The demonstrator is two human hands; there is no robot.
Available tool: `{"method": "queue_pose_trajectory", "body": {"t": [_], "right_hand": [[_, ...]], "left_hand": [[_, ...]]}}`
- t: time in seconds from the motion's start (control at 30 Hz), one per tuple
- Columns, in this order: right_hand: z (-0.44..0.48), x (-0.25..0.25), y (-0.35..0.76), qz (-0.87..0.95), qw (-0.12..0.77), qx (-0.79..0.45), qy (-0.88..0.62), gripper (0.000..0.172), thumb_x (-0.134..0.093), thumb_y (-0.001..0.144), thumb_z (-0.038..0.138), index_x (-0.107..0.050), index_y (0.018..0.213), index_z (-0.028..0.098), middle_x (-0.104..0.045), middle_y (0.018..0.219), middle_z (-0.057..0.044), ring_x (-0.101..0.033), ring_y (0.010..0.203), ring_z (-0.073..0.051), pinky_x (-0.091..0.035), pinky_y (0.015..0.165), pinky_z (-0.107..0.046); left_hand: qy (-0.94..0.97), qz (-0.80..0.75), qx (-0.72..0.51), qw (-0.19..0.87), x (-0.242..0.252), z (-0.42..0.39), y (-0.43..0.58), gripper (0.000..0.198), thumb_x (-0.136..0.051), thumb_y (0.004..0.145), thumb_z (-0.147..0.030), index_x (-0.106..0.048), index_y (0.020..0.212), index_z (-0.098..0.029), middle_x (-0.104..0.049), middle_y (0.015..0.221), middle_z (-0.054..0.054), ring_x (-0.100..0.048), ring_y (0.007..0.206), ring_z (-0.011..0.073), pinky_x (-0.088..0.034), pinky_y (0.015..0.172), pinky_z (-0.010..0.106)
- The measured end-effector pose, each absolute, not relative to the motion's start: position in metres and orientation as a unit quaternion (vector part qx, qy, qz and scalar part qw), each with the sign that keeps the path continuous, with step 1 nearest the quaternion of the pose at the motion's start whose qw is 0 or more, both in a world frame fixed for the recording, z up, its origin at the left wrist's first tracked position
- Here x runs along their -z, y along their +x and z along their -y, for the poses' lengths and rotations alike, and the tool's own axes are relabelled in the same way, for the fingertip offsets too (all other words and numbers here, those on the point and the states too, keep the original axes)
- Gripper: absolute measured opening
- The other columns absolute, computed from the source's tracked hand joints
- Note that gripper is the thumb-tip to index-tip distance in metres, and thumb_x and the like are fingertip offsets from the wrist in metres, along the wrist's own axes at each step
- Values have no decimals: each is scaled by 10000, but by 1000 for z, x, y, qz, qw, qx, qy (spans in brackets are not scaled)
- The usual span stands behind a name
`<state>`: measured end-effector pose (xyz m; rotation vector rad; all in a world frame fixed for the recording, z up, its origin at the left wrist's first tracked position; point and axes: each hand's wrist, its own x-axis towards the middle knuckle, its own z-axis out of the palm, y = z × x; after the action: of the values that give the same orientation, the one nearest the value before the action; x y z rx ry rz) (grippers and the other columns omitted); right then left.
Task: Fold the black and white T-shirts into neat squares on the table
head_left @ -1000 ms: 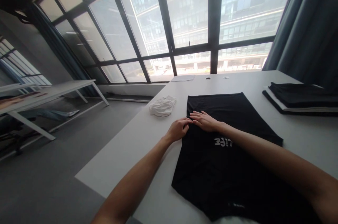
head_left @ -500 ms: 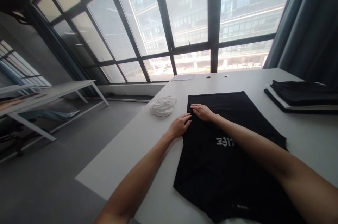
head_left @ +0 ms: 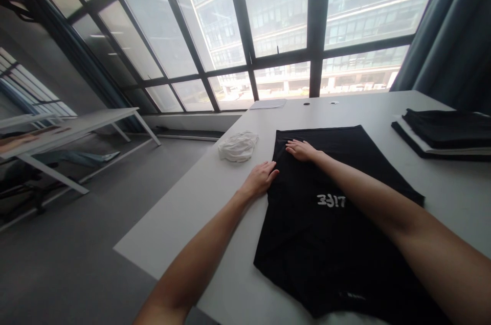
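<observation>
On the white bench (head_left: 180,212), one black shirt (head_left: 303,248) is laid flat, white lettering (head_left: 331,201) inverted. Its left edge is touched by the left hand (head_left: 261,179), its far left area by the right hand (head_left: 302,151); each grip is opened out, nothing clasped. A crumpled white cloth (head_left: 238,146) and a folded stack (head_left: 447,131) are set on either side.

Right hand (head_left: 302,151) rests on black shirt (head_left: 310,243)

Glare floods through the tall windows (head_left: 274,5) (nearly white low down), leaving the floor (head_left: 95,243) dim.
</observation>
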<state>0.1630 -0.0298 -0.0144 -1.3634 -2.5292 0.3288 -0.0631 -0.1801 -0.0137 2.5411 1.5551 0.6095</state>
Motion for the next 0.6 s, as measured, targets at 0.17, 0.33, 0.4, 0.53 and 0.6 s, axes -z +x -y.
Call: {"method": "queue_pose_trajectory", "body": {"t": [0.17,0.33,0.4,0.53,0.6], "right_hand": [[33,14,165,848,208,-84,-481,546,-274,1054,442,-481,1487,181,-343,1620,-122,-269,1507,-296,-223,1199,-573],[51,14,158,903,198,-74,-375,456,-371,1032,419,-642,1338,218,-565,1465,-92,-416,1428,-263,-220,1214,-498],[59,12,154,915,162,-75,-361,450,-374,1031,435,-658,1317,235,-564,1467,-92,-410,1431,-285,-186,1206,-573],[72,8,148,915,180,-59,-356,492,-322,1043,452,-601,1389,242,-483,1538,-103,-352,1469,-294,-177,1196,-606],[78,7,145,927,158,-71,-331,493,-326,1039,464,-583,1409,262,-474,1547,-86,-318,1488,-297,-163,1196,-620]], "left_hand": [[800,-524,-281,81,13,172,-71,492,-334,1058,-414,-575,1378,-127,-582,1433,156,-512,1369,257,-380,1166,413],[728,-559,-392,67,5,172,-73,446,-323,1063,-368,-667,1232,-140,-686,1282,133,-622,1226,243,-459,1087,396],[716,-562,-410,64,2,174,-72,424,-337,1060,-360,-693,1161,-154,-717,1201,118,-656,1150,237,-492,1034,385],[719,-552,-419,54,0,178,-70,394,-353,1049,-335,-701,1088,-155,-734,1117,108,-673,1082,231,-504,996,373],[724,-546,-420,50,1,178,-69,384,-358,1045,-327,-701,1073,-155,-736,1100,106,-676,1069,228,-504,992,371]]}}
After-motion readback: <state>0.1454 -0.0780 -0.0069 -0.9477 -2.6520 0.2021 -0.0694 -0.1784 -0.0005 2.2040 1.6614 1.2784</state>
